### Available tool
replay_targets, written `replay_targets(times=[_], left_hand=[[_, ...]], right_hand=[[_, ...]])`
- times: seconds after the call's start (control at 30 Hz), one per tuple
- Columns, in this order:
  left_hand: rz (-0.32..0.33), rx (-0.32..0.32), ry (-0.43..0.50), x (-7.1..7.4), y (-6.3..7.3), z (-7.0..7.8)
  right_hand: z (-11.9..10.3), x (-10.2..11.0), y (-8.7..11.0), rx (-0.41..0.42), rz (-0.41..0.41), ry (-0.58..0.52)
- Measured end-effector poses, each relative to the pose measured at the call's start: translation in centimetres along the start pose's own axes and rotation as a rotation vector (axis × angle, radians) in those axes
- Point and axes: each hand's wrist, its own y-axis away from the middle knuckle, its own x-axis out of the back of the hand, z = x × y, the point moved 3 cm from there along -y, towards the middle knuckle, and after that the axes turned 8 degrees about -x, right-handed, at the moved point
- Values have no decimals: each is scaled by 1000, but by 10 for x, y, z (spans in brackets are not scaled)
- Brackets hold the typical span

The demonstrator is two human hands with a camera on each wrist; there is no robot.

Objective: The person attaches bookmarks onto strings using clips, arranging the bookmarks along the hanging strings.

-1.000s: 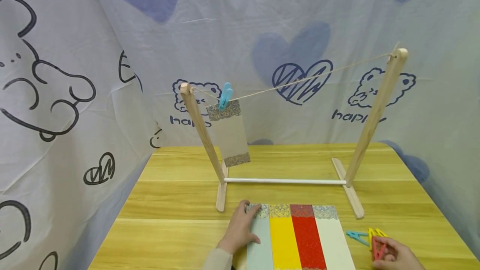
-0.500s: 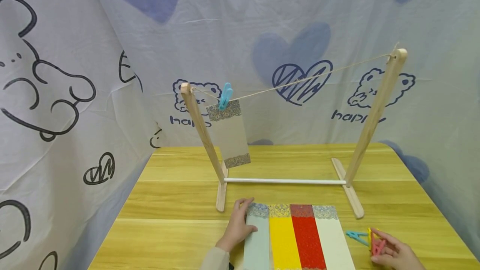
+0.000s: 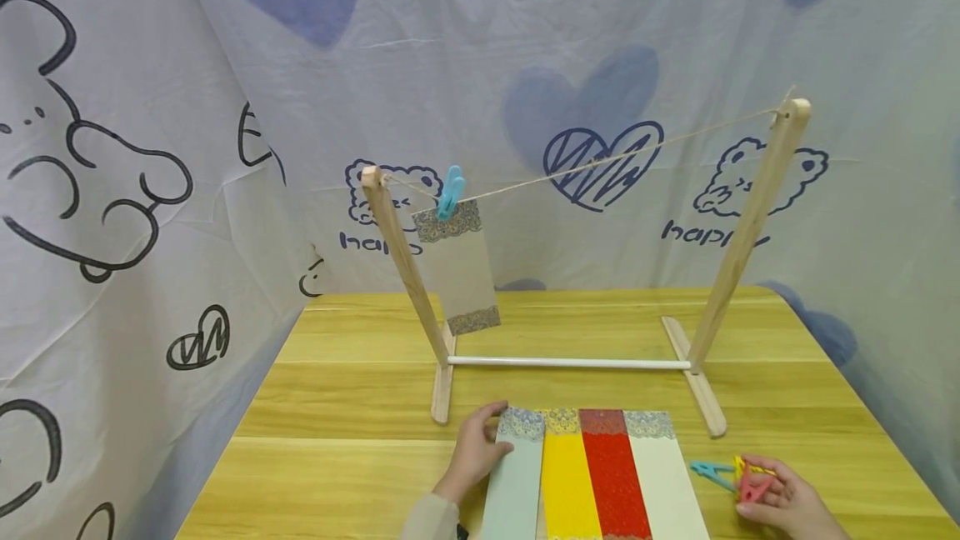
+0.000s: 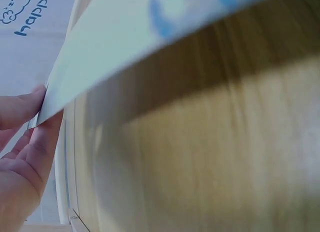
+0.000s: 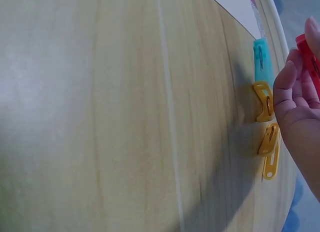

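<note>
My left hand (image 3: 474, 450) pinches the left edge of a pale green card (image 3: 516, 473) with a lace-patterned top. In the left wrist view the card (image 4: 100, 46) is tilted up over the table, thumb on one face and fingers behind. My right hand (image 3: 797, 503) holds a red clothespin (image 3: 752, 487) between thumb and fingers. Close by on the table lie a blue clothespin (image 3: 714, 472) and yellow clothespins (image 5: 263, 102), partly hidden by the right hand in the head view. Yellow (image 3: 572, 473), red (image 3: 617, 473) and cream (image 3: 666, 473) cards lie side by side to the green card's right.
Behind the cards stands a wooden frame with a left post (image 3: 405, 265), a right post (image 3: 748, 240) and a white bar (image 3: 570, 362). A string (image 3: 622, 154) sags between the posts. From it hangs a white card (image 3: 463, 273) under a blue clothespin (image 3: 452, 192).
My left hand has gone from lying over the green card's corner to pinching its left edge, and the card has tilted and shifted. The red clothespin has turned in my right hand's fingers.
</note>
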Motion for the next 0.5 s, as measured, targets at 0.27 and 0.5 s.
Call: replay_targets(times=[0.27, 0.5], left_hand=[[51, -6, 60, 6, -3, 5], [74, -35, 74, 9, -6, 12]], right_hand=[[-7, -4, -4, 104, 29, 44], [-12, -8, -9, 95, 106, 53]])
